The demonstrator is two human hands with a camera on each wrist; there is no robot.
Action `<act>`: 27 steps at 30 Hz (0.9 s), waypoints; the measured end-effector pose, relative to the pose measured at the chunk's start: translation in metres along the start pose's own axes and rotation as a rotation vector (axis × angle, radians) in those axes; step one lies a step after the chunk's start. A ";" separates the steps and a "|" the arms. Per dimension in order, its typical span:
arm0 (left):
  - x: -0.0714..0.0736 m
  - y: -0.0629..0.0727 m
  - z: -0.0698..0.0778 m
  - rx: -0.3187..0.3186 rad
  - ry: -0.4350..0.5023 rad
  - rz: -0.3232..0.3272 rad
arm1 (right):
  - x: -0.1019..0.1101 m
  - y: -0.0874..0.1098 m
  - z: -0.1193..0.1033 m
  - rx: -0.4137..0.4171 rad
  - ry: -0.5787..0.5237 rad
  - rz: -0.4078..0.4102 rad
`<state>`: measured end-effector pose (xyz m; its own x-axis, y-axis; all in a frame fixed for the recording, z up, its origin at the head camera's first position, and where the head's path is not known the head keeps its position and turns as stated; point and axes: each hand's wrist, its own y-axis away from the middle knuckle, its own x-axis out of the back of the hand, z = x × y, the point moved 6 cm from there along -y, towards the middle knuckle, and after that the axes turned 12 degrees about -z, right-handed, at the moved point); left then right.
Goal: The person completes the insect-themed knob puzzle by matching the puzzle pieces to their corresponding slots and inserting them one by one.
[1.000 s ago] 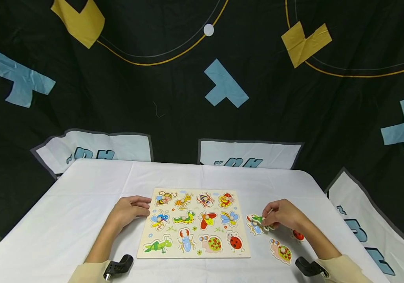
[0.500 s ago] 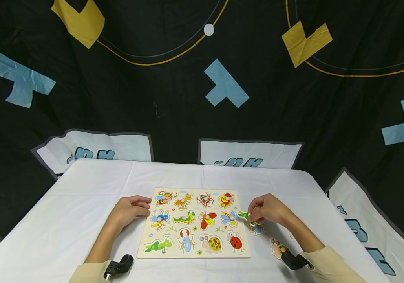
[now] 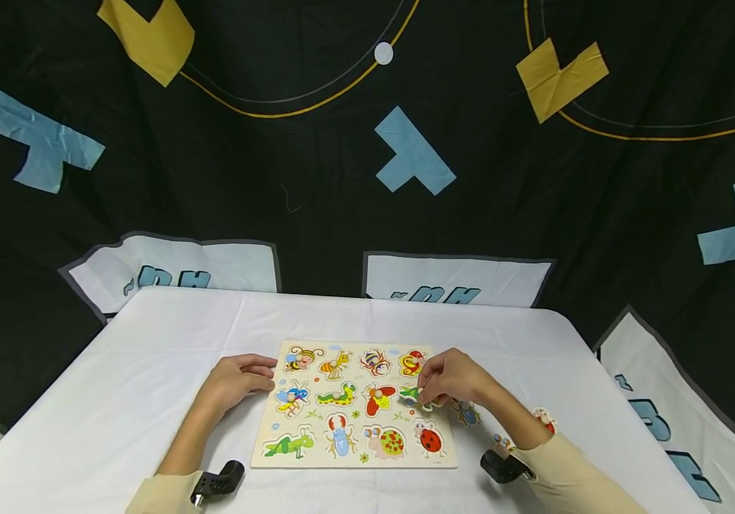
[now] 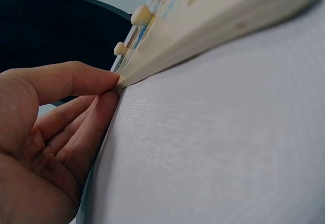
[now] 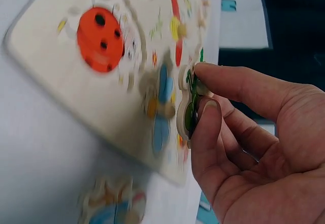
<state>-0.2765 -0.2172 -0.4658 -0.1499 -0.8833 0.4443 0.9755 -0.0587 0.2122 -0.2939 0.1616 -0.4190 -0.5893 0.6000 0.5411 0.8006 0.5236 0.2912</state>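
Note:
My right hand (image 3: pixel 453 377) pinches a green grasshopper puzzle piece (image 3: pixel 409 395) between thumb and fingertips, over the right part of the wooden insect puzzle board (image 3: pixel 316 462). In the right wrist view, the grasshopper piece (image 5: pixel 189 109) stands edge-on, close beside the knobbed dragonfly piece (image 5: pixel 161 117). Flat along the board's left edge, my left hand (image 3: pixel 235 384) touches it with lightly bent fingers. The left wrist view has those fingertips (image 4: pixel 109 82) right at the board's edge. Knobbed pieces fill the upper two rows, while pictures without knobs show in the bottom row.
A loose blue beetle piece (image 3: pixel 466 412) lies just right of the board. Farther right are a ladybug piece (image 3: pixel 543 420) and a snail piece (image 3: pixel 502 445), partly hidden by the right arm. A white cloth (image 3: pixel 168 343) covers the table, with a dark curtain behind.
My right hand has carried the grasshopper piece left from among the loose pieces to above the board's right side. The left hand has stayed at the board's edge.

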 end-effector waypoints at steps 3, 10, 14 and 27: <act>0.000 0.000 0.001 0.000 -0.007 -0.003 | -0.009 -0.007 -0.007 0.009 0.029 -0.009; -0.002 -0.001 0.000 0.003 0.012 0.002 | -0.028 -0.020 -0.022 0.034 0.033 -0.062; -0.003 -0.001 0.000 0.001 0.023 -0.003 | -0.038 -0.025 -0.030 0.067 0.018 -0.099; 0.000 0.001 0.001 0.009 0.003 -0.002 | -0.072 -0.038 -0.059 0.129 -0.007 -0.159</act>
<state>-0.2755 -0.2169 -0.4649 -0.1508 -0.8848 0.4410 0.9737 -0.0560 0.2207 -0.2756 0.0625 -0.4226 -0.7085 0.5072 0.4906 0.6768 0.6853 0.2689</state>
